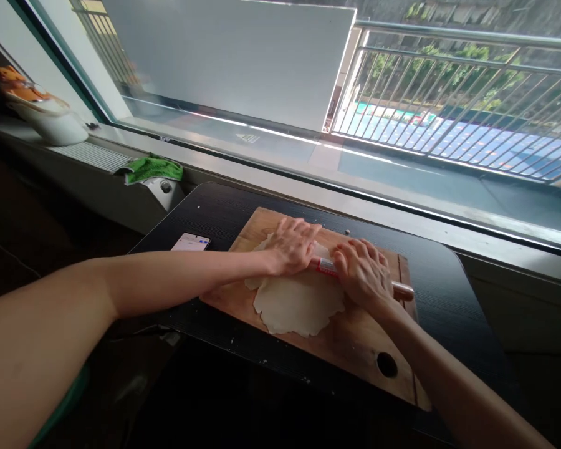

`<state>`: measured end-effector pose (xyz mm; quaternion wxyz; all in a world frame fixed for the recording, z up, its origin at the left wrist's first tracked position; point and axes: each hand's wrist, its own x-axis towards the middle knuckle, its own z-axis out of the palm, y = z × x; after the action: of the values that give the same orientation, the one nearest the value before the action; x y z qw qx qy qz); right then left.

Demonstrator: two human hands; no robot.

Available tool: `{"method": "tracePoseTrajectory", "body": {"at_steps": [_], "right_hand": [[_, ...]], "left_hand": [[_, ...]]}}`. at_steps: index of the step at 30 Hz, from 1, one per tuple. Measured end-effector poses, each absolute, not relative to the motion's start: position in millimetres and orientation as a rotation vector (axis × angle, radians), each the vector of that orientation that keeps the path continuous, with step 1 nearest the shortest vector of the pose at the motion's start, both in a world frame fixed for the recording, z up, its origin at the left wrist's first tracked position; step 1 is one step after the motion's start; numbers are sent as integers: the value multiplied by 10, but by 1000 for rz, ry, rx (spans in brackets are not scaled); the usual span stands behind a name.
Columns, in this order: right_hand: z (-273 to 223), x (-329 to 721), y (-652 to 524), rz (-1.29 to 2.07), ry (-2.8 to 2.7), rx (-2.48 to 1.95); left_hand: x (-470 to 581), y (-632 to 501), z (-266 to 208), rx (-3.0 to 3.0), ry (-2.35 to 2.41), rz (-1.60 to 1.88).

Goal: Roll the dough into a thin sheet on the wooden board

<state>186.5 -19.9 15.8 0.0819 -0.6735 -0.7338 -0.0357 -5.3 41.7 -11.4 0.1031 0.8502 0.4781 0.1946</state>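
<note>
A wooden rolling pin (402,290) lies across a flat, thin sheet of dough (297,302) with a ragged edge. My left hand (293,242) presses down over the pin's left part, fingers curved over its far side. Over the right part, my right hand (364,269) is curled on the pin in the same way. Between the hands a red and white label on the pin shows. Under the dough is a wooden cutting board (355,349) with a dark round hole near its front right corner. Both palms' undersides are hidden.
The board rests on a black table (449,299) dotted with white crumbs. Beyond my left forearm lies a phone (191,242), its screen lit. A green cloth (153,168) and a white bucket (58,121) sit on the ledge at left. A window with a railing (449,100) outside runs behind.
</note>
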Motion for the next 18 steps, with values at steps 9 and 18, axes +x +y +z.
{"method": "tracePoseTrajectory", "body": {"at_steps": [9, 18], "right_hand": [[309, 1870, 232, 131, -1973, -2238], [268, 1912, 329, 84, -1978, -2223]], "left_hand": [[127, 706, 249, 2462, 1640, 429], [172, 806, 202, 2485, 1719, 467]]}}
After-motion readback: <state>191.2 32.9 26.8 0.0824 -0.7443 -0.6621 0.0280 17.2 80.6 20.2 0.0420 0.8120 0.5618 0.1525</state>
